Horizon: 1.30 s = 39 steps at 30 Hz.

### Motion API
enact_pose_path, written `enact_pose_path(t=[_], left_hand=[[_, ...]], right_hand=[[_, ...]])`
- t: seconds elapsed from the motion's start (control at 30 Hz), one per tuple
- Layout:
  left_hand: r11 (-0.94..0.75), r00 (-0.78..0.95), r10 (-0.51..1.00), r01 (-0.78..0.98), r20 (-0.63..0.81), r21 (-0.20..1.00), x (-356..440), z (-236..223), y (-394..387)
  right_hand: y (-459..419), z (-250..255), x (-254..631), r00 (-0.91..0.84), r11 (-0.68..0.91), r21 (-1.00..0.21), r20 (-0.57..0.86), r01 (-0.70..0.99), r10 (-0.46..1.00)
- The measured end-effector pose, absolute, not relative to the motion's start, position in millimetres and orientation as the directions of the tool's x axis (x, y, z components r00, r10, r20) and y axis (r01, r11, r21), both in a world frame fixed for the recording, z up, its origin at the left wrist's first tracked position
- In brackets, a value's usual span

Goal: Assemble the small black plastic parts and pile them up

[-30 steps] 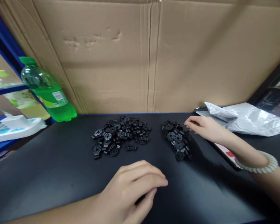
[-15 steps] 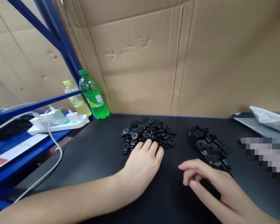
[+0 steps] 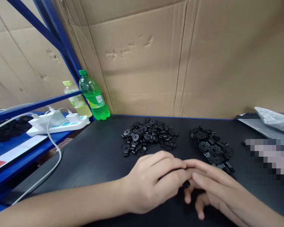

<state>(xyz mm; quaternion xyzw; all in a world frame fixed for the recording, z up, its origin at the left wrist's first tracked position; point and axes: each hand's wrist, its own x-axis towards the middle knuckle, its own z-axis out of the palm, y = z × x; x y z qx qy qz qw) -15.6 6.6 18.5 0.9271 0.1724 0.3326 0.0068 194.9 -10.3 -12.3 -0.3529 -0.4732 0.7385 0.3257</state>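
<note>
Two hands meet in the head view, fingertips touching over the near part of the black table (image 3: 92, 160). Bent fingers of the left hand (image 3: 153, 183) close over a small black part (image 3: 186, 183), which peeps out below their tips, mostly hidden; its thumb is out of sight, though it seems to hold the part. Forefinger and thumb of the right hand (image 3: 220, 186) press up against those fingertips while its other fingers hang loose; whether it grips the part too, I cannot tell. For so small a piece, I would keep both hands low, have one hold it firmly before the other lets go, and turn it outward so its shape can be read. A wide heap of black parts (image 3: 153, 132) lies just beyond the left hand, and a narrower pile (image 3: 210, 148) just beyond the right, so a careless knuckle or wrist might scatter either. Further right are a pixelated patch (image 3: 269, 157) and a silvery bag (image 3: 274, 121); far left, a green bottle (image 3: 94, 99), a power strip (image 3: 68, 125) and a white cable (image 3: 58, 160) trailing near the left forearm. Cardboard (image 3: 137, 85) bounds the back.
</note>
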Motion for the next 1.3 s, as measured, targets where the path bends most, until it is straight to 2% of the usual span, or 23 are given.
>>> enact_pose_path(t=[0.07,0.2,0.27,0.4,0.47,0.57,0.63,0.8,1.0,1.17,1.3], left_hand=[[-0.963,0.706,0.263,0.232,0.658,0.136,-16,16,4],[-0.970,0.711,0.238,0.144,0.661,0.195,-14,12,-2],[-0.940,0.664,0.314,0.120,0.679,0.318,-11,11,-3],[-0.754,0.499,0.608,0.120,0.617,0.646,-4,11,-1],[-0.659,0.490,0.682,0.091,0.542,0.747,-2,9,1],[-0.566,0.516,0.719,0.047,0.465,0.823,-2,5,4],[-0.540,0.505,0.740,0.050,0.445,0.840,-3,3,4],[-0.580,0.460,0.727,0.015,0.509,0.815,-3,2,4],[-0.617,0.444,0.728,0.091,0.523,0.782,-3,1,0],[-0.676,0.524,0.654,0.080,0.546,0.733,-1,7,-8],[-0.643,0.521,0.670,0.050,0.530,0.764,1,10,-10]], right_hand=[[-13,-9,191,-0.612,-0.401,-0.897,-0.213,-0.186,0.762],[-16,-10,187,-0.617,-0.361,-0.913,-0.176,-0.189,0.767],[-15,-12,189,-0.597,-0.341,-0.919,-0.162,-0.200,0.786],[-15,-12,195,-0.539,-0.306,-0.927,-0.147,-0.218,0.829],[-15,-11,196,-0.517,-0.303,-0.930,-0.158,-0.209,0.841],[-14,-9,196,-0.517,-0.293,-0.933,-0.150,-0.208,0.843],[-12,-9,195,-0.523,-0.297,-0.923,-0.133,-0.244,0.842],[-10,-12,195,-0.521,-0.300,-0.909,-0.112,-0.290,0.846],[-12,-11,195,-0.638,-0.332,-0.919,-0.126,-0.214,0.760],[-17,-6,194,-0.654,-0.152,-0.987,-0.081,-0.053,0.752],[-21,-2,196,-0.652,-0.141,-0.990,-0.128,0.033,0.748]])
